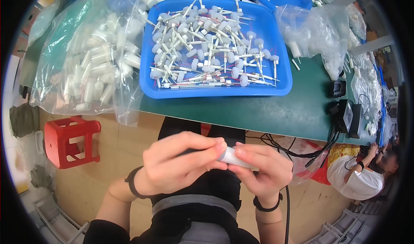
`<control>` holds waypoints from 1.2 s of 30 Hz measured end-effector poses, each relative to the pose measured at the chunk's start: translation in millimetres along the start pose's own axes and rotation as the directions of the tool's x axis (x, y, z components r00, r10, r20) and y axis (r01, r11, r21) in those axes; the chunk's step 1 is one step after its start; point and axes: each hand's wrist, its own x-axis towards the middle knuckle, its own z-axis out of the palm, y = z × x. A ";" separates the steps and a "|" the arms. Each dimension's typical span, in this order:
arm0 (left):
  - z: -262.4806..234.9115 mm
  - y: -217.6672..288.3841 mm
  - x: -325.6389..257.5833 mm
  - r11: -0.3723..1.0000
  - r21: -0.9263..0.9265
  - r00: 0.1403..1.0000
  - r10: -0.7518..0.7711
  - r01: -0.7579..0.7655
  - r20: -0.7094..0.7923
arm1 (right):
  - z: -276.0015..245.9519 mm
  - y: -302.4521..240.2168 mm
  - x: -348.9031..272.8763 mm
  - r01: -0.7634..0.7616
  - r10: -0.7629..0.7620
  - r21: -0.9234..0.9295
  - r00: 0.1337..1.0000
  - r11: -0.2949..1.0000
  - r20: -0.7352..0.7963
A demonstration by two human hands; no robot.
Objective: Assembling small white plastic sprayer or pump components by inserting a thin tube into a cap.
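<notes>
Together, left hand [181,162]; right hand [263,170] pinch white tube [233,157]

Clear plastic bags [86,63] flanking tray [276,78]

Tray [276,50] on table [258,110], bag [86,58] to its left, stool [71,140] below on floor, adapters [347,114] right.

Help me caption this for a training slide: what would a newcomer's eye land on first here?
First, the blue tray at top centre on the green table, heaped with white pins with round heads. Next, low in the middle, the left hand and right hand together pinching a small white tube above the lap. Then the red stool on the floor at left, under a clear bag of white parts.
</notes>
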 end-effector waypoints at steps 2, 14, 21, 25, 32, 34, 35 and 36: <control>8.2 -5.0 -12.5 0.997 0.068 0.999 0.039 -0.037 -0.030 | 1.6 -1.0 -7.6 0.004 -0.002 -0.067 1.000 0.998 0.023; 47.3 -44.1 -63.2 0.401 -0.692 0.755 -0.571 0.600 0.322 | 40.0 26.0 -63.8 -0.677 0.645 0.653 0.673 0.339 0.362; 73.2 -53.4 -49.6 0.217 -0.596 0.585 -0.608 0.773 0.537 | 65.8 37.1 -64.4 -0.585 0.764 0.763 0.615 0.277 0.194; 69.9 -56.5 -50.4 0.221 -0.567 0.565 -0.612 0.794 0.553 | 71.5 37.7 -63.7 -0.575 0.736 0.743 0.655 0.341 0.169; 61.0 -54.0 -44.0 0.204 -0.527 0.525 -0.623 0.825 0.580 | 80.6 32.7 -56.0 -0.548 0.743 0.728 0.665 0.412 0.079; 63.0 -54.9 -45.5 0.179 -0.554 0.530 -0.620 0.813 0.578 | 83.0 28.0 -51.9 -0.542 0.750 0.707 0.661 0.455 0.023; 64.5 -56.2 -47.3 0.160 -0.575 0.536 -0.617 0.802 0.576 | 85.6 24.4 -50.0 -0.546 0.763 0.694 0.646 0.470 -0.009; 65.5 -57.2 -47.9 0.144 -0.595 0.544 -0.612 0.790 0.574 | 88.7 20.2 -47.3 -0.548 0.774 0.680 0.632 0.487 -0.045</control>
